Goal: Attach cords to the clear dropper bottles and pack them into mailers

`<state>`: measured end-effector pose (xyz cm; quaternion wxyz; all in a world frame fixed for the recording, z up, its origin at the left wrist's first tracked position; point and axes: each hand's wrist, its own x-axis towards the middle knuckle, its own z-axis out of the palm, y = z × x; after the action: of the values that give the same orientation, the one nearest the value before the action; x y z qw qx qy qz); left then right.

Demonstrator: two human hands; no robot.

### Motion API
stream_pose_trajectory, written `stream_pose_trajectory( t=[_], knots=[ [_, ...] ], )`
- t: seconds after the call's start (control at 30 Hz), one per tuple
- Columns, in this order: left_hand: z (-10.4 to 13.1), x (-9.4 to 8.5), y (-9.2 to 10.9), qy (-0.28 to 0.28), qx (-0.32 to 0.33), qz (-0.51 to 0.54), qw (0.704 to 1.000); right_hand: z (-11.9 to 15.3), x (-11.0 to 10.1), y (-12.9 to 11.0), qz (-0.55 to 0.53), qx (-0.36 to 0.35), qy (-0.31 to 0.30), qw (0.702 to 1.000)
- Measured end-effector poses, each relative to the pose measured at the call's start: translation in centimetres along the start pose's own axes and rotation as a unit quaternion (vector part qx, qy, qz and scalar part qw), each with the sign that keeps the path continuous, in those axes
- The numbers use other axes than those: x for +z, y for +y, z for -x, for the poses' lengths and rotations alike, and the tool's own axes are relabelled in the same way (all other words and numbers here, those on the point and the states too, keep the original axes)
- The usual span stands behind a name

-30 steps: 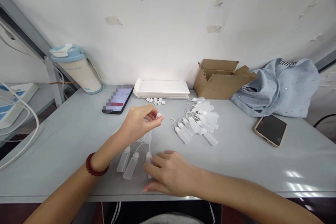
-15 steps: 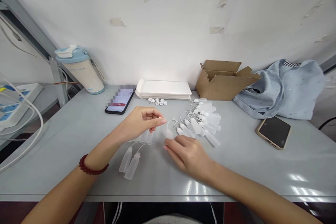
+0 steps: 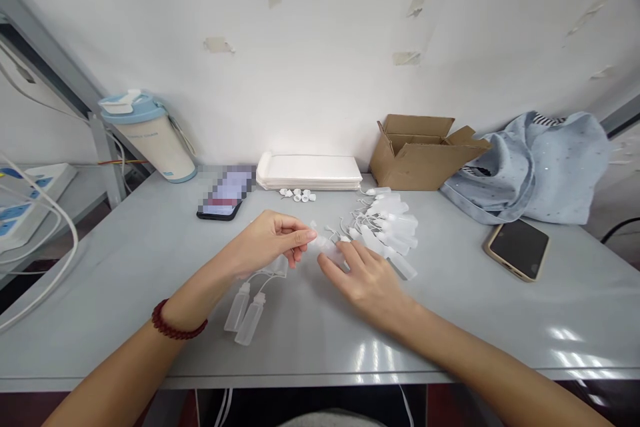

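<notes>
My left hand (image 3: 280, 240) pinches thumb against forefinger at the top end of a small translucent plastic bottle (image 3: 327, 245); what is in the pinch is too small to make out. My right hand (image 3: 367, 277) has its fingers on the body of that bottle, partly covering it. Just right of it lies a pile of similar bottles (image 3: 395, 230) with thin curved tubes. Below my left wrist lie two more bottles (image 3: 250, 319) with tubes, beside a partly hidden clear piece (image 3: 277, 267). Several small white caps (image 3: 299, 195) sit beyond my hands.
A stack of white sheets or envelopes (image 3: 310, 172) lies against the wall, with an open cardboard box (image 3: 420, 160) to its right. A blue cloth bag (image 3: 545, 173) and a phone (image 3: 519, 250) are at the right. Another phone (image 3: 225, 193) and a tumbler (image 3: 155, 140) stand left.
The bottle under my right hand has tilted and its top has come to my left fingertips. My right hand has moved slightly up, its fingers spread further along the bottle.
</notes>
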<state>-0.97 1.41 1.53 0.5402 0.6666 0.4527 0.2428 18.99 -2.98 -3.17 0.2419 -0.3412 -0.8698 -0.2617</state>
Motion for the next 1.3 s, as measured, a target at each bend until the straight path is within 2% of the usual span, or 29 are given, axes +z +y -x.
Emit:
stream_pose_trajectory(
  t=[0.17, 0.4, 0.63, 0.77, 0.87, 1.0, 1.2, 1.3],
  knots=[
    [-0.1, 0.2, -0.3, 0.002, -0.026, 0.009, 1.0, -0.3, -0.2, 0.2, 0.056, -0.01, 0.013, 0.998],
    [-0.3, 0.5, -0.4, -0.009, -0.046, 0.06, 0.997, 0.1, 0.2, 0.5, 0.04, -0.016, 0.043, 0.998],
    [-0.4, 0.8, -0.7, 0.029, 0.001, 0.054, 0.998, 0.1, 0.4, 1.0, 0.025, 0.003, 0.062, 0.998],
    [-0.4, 0.9, -0.9, 0.063, 0.014, 0.09, 0.994, 0.0, 0.3, 1.0, 0.023, 0.02, 0.079, 0.996],
    [-0.4, 0.9, -1.0, 0.075, 0.007, 0.114, 0.991, 0.0, 0.3, 1.0, 0.003, 0.024, 0.082, 0.996],
    [-0.5, 1.0, -1.1, 0.058, -0.004, 0.123, 0.991, 0.2, 0.5, 1.1, -0.016, 0.039, 0.094, 0.995],
    [-0.5, 1.3, -0.8, 0.043, -0.065, 0.186, 0.979, 0.4, 1.0, 1.3, -0.034, 0.034, 0.11, 0.993],
    [-0.5, 1.3, -0.8, 0.052, -0.059, 0.186, 0.979, 0.2, 1.2, 1.2, -0.046, 0.031, 0.128, 0.99]
  ],
)
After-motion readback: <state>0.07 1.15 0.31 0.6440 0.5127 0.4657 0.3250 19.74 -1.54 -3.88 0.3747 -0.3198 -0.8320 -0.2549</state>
